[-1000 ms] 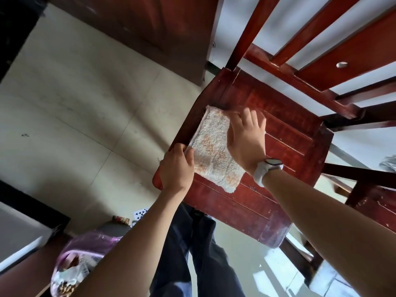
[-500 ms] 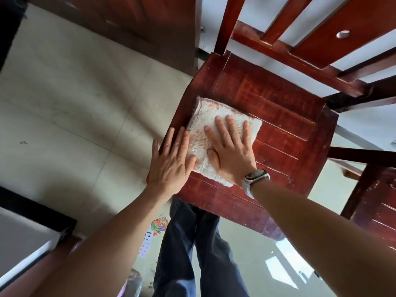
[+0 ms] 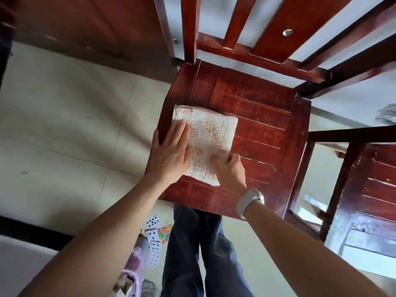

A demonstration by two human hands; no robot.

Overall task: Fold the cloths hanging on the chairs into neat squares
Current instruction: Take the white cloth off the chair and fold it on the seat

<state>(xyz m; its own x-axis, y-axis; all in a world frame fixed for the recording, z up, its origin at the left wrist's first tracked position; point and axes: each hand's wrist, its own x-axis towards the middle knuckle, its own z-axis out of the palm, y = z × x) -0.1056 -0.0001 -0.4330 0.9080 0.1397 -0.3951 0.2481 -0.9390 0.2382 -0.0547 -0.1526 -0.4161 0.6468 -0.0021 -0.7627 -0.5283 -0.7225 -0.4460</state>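
While a dark red slatted wooden chair (image 3: 263, 129) fills the middle of the head view, a folded white terry cloth flecked with orange (image 3: 206, 138) is seen lying flat on the left half of its seat, close to the seat's left edge and clear of the backrest. A second red wooden chair (image 3: 370, 189) is seen just beside it at the right, and pale floor tiles (image 3: 64, 125) are spread to the left. The cloth is pinned along its left side by the left hand (image 3: 171, 155), which is laid flat and unclenched, fingers together. Its near right corner is taken by the right hand (image 3: 230, 171), whose bent fingers are curled over the edge in what is judged to be a pinch; a white wristband (image 3: 250, 200) is worn on that arm. The cloth is judged light, soft and limp, its looped pile likely to grip the wood rather than slide, and nothing about it is fragile. Stacked layers can be expected to spring apart unless pressed. Hold is best taken at corners and folded edges, with all layers caught together. Scattered playing cards (image 3: 155, 234) are seen on the floor below.
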